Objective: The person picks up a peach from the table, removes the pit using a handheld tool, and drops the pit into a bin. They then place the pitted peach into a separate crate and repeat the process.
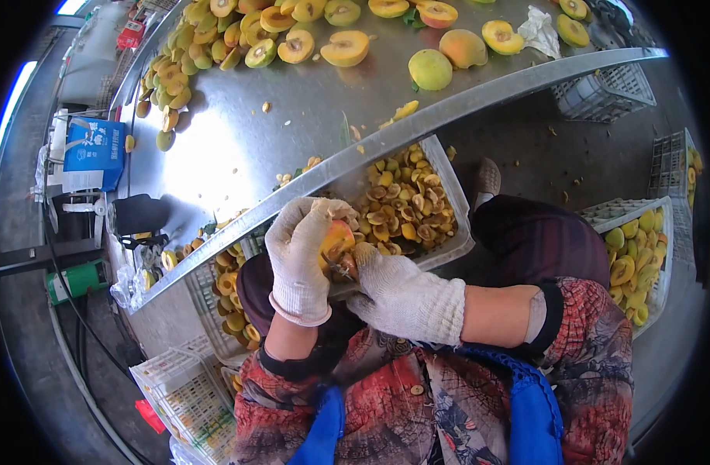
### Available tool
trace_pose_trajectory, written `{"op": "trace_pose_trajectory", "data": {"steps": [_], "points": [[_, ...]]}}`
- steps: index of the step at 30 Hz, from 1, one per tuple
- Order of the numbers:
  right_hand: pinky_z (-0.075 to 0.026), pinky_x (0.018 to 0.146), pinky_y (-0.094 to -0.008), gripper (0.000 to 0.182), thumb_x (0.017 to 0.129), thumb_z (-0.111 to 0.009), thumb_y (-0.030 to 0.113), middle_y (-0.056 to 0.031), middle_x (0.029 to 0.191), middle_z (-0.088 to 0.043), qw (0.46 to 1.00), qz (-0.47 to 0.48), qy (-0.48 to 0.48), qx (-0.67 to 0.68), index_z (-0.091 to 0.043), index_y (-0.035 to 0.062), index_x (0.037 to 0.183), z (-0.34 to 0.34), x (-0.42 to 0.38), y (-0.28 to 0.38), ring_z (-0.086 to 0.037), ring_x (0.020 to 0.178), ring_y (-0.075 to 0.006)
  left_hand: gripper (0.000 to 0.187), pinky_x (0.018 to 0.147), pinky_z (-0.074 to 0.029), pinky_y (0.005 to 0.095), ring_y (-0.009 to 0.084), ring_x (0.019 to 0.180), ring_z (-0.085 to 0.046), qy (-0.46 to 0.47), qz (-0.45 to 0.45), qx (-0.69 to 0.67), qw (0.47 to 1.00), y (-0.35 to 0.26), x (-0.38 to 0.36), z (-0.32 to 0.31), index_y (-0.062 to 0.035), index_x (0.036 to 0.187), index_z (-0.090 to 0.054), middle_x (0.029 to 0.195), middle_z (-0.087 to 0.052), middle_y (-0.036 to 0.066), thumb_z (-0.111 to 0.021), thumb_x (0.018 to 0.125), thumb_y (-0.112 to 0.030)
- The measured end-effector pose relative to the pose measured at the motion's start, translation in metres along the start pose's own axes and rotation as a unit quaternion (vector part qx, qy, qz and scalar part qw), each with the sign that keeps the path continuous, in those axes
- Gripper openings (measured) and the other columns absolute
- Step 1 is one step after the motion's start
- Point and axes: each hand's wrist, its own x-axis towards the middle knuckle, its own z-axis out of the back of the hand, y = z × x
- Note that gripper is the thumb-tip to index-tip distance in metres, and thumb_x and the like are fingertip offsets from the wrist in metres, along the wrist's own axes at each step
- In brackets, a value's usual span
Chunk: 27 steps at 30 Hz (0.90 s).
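My left hand (pixel 298 256), in a white knitted glove, is closed around a cut yellow-red fruit (pixel 336 239). My right hand (pixel 405 294), gloved too, is closed at the fruit's lower side, on a small tool (pixel 344 269) whose metal part touches the flesh; its shape is mostly hidden by the fingers. Both hands are close together above my lap, just below the metal table's edge. Beyond them a white crate (pixel 457 221) holds many small pitted fruit pieces (pixel 409 203).
The metal table (pixel 239 132) bears many halved fruits (pixel 345 48) and a crumpled tissue (pixel 539 32). Crates of fruit stand at the right (pixel 659 256) and left (pixel 204 298). A blue box (pixel 94 155) and a green object (pixel 77 281) are farther left.
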Motion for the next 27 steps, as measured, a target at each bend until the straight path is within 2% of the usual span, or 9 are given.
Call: {"op": "trace_pose_trajectory", "data": {"steps": [2, 5, 7, 10, 13, 19, 22, 25, 27], "points": [[-0.049, 0.073, -0.0487, 0.035, 0.081, -0.06, 0.021, -0.0254, 0.091, -0.057, 1.0, 0.01, 0.006, 0.0, -0.052, -0.0046, 0.105, -0.001, 0.0, -0.001, -0.058, 0.083, -0.0431, 0.031, 0.073, -0.049, 0.0312, 0.0196, 0.076, -0.061, 0.005, 0.004, -0.011, 1.0, 0.002, 0.0, 0.002, 0.0036, 0.09, -0.06, 0.083, -0.064, 0.014, -0.055, 0.089, -0.027], [-0.049, 0.074, -0.0483, 0.036, 0.081, -0.06, 0.021, -0.0256, 0.091, -0.057, 1.0, 0.002, 0.011, -0.003, -0.052, -0.0044, 0.105, 0.0, 0.0, 0.0, -0.058, 0.083, -0.0432, 0.031, 0.071, -0.049, 0.0313, 0.0197, 0.075, -0.061, 0.036, -0.018, 0.05, 0.998, 0.002, 0.003, 0.006, 0.0042, 0.089, -0.06, 0.083, -0.064, 0.014, -0.055, 0.089, -0.027], [-0.049, 0.076, -0.047, 0.038, 0.081, -0.06, 0.022, -0.0265, 0.092, -0.058, 1.0, -0.007, 0.015, 0.003, -0.052, -0.0045, 0.107, -0.001, 0.001, 0.0, -0.058, 0.087, -0.0433, 0.031, 0.07, -0.049, 0.0313, 0.0197, 0.074, -0.061, 0.055, 0.003, 0.064, 0.996, 0.003, 0.009, 0.01, 0.0043, 0.088, -0.061, 0.082, -0.064, 0.014, -0.056, 0.088, -0.026], [-0.049, 0.081, -0.0446, 0.041, 0.082, -0.06, 0.024, -0.027, 0.097, -0.058, 0.986, -0.089, 0.069, 0.123, -0.051, -0.0049, 0.11, 0.003, 0.003, 0.004, -0.059, 0.093, -0.0415, 0.032, 0.069, -0.049, 0.0312, 0.0196, 0.073, -0.061, 0.096, 0.025, 0.092, 0.991, -0.001, 0.012, 0.014, 0.0046, 0.087, -0.062, 0.081, -0.065, 0.015, -0.056, 0.086, -0.027], [-0.05, 0.075, -0.0468, 0.038, 0.081, -0.058, 0.025, -0.0277, 0.088, -0.061, 0.991, -0.083, 0.027, 0.097, -0.053, -0.0045, 0.104, 0.003, 0.001, 0.007, -0.061, 0.086, -0.0422, 0.032, 0.069, -0.049, 0.0307, 0.0194, 0.072, -0.062, 0.112, 0.04, 0.119, 0.986, -0.006, 0.013, 0.013, 0.0049, 0.087, -0.062, 0.081, -0.065, 0.015, -0.057, 0.085, -0.027], [-0.05, 0.076, -0.048, 0.038, 0.08, -0.059, 0.025, -0.0296, 0.085, -0.06, 0.931, -0.216, 0.187, 0.229, -0.053, -0.006, 0.101, 0.032, 0.008, 0.025, -0.061, 0.085, -0.0433, 0.033, 0.069, -0.049, 0.0301, 0.0194, 0.072, -0.062, 0.127, 0.05, 0.072, 0.988, -0.005, 0.013, 0.017, 0.0047, 0.086, -0.062, 0.081, -0.065, 0.015, -0.057, 0.083, -0.028], [-0.05, 0.076, -0.0467, 0.039, 0.08, -0.059, 0.026, -0.0296, 0.085, -0.06, 0.985, -0.093, 0.077, 0.12, -0.053, -0.007, 0.101, 0.011, 0.004, 0.011, -0.061, 0.086, -0.0428, 0.033, 0.069, -0.049, 0.0301, 0.0199, 0.071, -0.061, 0.135, 0.043, 0.064, 0.988, -0.003, 0.011, 0.018, 0.0042, 0.086, -0.062, 0.081, -0.065, 0.015, -0.058, 0.083, -0.028], [-0.05, 0.076, -0.0456, 0.041, 0.079, -0.059, 0.027, -0.03, 0.087, -0.06, 0.996, -0.065, 0.054, 0.043, -0.053, -0.008, 0.101, 0.004, 0.001, 0.006, -0.061, 0.088, -0.0428, 0.032, 0.069, -0.049, 0.0303, 0.0206, 0.071, -0.062, 0.125, 0.042, 0.063, 0.989, 0.001, 0.012, 0.017, 0.0039, 0.086, -0.062, 0.081, -0.065, 0.015, -0.058, 0.083, -0.028], [-0.05, 0.077, -0.0461, 0.042, 0.079, -0.06, 0.027, -0.0299, 0.087, -0.06, 0.98, -0.125, 0.114, 0.108, -0.053, -0.0082, 0.1, 0.011, 0.007, 0.008, -0.061, 0.088, -0.0433, 0.033, 0.069, -0.049, 0.0305, 0.0208, 0.071, -0.062, 0.109, 0.042, 0.055, 0.992, 0.005, 0.011, 0.018, 0.0039, 0.086, -0.062, 0.081, -0.065, 0.015, -0.059, 0.083, -0.028]]}}
